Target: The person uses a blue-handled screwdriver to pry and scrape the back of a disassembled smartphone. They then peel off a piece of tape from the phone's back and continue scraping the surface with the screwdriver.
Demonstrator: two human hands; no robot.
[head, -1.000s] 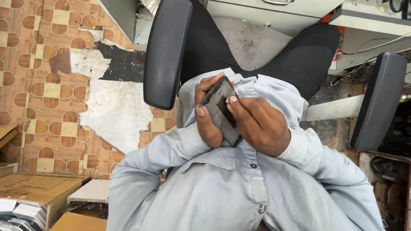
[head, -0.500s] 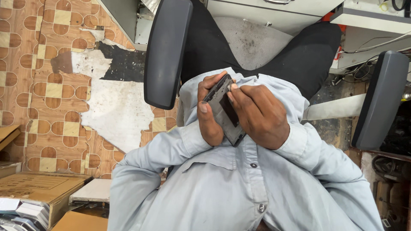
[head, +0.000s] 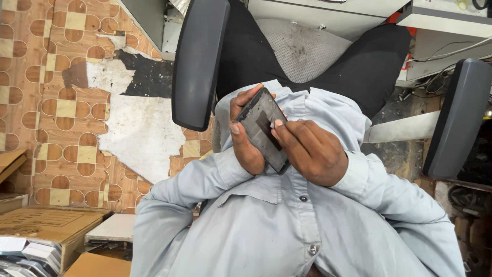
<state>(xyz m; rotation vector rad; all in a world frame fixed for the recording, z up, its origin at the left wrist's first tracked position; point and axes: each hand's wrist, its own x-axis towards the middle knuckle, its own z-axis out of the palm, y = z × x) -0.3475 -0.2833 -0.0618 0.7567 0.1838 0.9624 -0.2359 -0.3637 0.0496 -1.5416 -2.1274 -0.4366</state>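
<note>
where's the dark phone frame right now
In the head view, centre: the dark phone frame is held between the left hand and right hand, above the shirt.

Phone frame [head: 264,128]: dark matt plastic. Shirt [head: 287,225]: smooth pale cloth. Armrests [head: 200,61]: matt plastic. Floor [head: 56,102]: glossy patterned vinyl, torn. Boxes [head: 46,225]: cardboard.

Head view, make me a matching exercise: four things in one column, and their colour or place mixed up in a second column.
Things:
1. phone frame
2. shirt
3. cardboard box
4. armrest

Places or colours:
A. brown, at the lower left on the floor
B. dark grey, beside the patterned floor
C. light blue, buttoned
D. held between both hands

Pairs: 1-D, 2-C, 3-A, 4-B. The left hand cradles the frame; the right hand presses on it.
</note>
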